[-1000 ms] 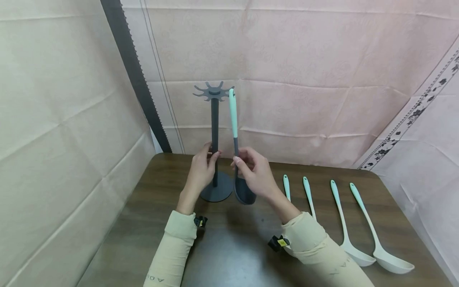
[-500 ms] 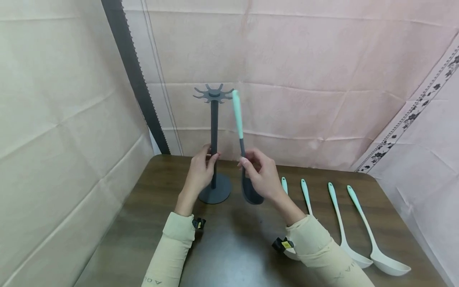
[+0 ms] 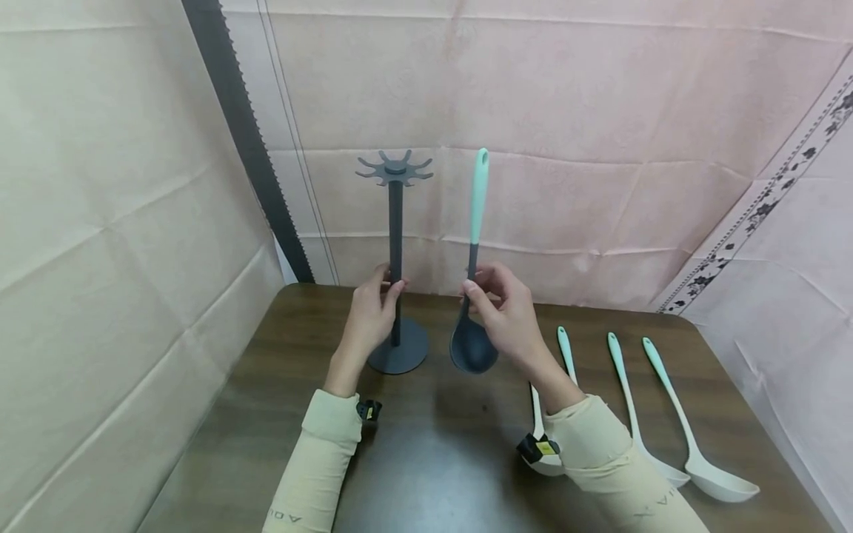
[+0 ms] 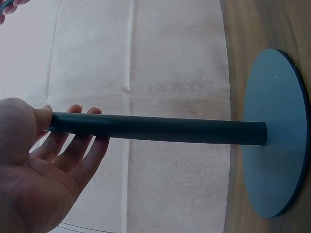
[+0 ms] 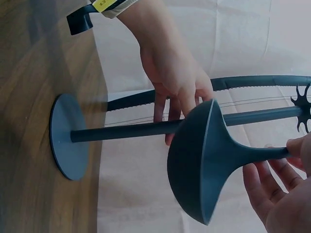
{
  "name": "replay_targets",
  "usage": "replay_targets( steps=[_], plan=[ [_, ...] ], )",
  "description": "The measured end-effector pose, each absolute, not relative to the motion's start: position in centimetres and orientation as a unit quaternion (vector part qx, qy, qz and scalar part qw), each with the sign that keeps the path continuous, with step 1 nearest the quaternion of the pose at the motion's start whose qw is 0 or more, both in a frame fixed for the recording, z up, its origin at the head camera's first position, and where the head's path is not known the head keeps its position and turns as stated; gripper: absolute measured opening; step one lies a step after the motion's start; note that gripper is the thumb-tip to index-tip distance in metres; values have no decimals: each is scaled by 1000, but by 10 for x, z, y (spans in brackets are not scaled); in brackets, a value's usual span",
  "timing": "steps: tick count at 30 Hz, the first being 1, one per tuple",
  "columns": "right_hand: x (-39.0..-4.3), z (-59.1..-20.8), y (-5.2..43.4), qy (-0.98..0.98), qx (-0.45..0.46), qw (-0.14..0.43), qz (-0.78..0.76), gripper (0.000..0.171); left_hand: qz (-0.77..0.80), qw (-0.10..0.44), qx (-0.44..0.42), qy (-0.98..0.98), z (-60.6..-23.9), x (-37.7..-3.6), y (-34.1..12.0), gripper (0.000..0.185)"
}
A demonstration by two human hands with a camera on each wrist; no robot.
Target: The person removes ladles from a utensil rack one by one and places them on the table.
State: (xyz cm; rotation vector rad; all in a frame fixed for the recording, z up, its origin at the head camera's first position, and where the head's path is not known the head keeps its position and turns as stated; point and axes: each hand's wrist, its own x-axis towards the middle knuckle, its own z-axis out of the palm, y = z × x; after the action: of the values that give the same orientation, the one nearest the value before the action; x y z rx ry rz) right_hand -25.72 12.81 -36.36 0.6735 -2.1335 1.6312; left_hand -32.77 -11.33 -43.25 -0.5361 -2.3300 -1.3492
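A dark utensil stand [image 3: 396, 237] with a round base and a ring of curved hooks on top stands upright on the table. Midway down its pole, my left hand [image 3: 369, 314] holds it between thumb and fingers; the left wrist view shows the fingers [image 4: 92, 155] behind the pole. To the right, my right hand [image 3: 509, 314] pinches the dark neck of a ladle [image 3: 479, 196] with a mint-green handle. The ladle is upright in the air, apart from the hooks, handle hole up and dark bowl [image 5: 194, 170] hanging down.
Several pale ladles with mint handles lie on the right of the wooden table [image 3: 426, 459], among them a white ladle [image 3: 716, 481] at the far right. My right forearm covers parts of some. Cloth curtains [image 3: 566, 96] hang behind and at both sides.
The ladle's handle top was beside a right-hand hook; my right hand has drawn it rightward, away from the stand. The bowl has turned to show its inside. My left hand stays on the pole.
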Motion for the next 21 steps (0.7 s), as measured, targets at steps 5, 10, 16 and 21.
replay_targets(
  steps=[5, 10, 16, 21],
  plan=[
    [-256, -363, 132, -758, 235, 175, 583, 35, -482, 195, -190, -832, -432, -328, -114, 32],
    [-254, -363, 136, -755, 230, 169, 590, 35, -485, 192, -190, -832, -433, -328, -113, 32],
    [-253, -364, 140, -763, 225, 171, 581, 30, -493, 194, -193, -826, -434, -329, -113, 32],
    [-255, -369, 143, -783, 207, 168, 561, 29, -493, 197, -198, -824, -433, -329, -115, 32]
  ],
)
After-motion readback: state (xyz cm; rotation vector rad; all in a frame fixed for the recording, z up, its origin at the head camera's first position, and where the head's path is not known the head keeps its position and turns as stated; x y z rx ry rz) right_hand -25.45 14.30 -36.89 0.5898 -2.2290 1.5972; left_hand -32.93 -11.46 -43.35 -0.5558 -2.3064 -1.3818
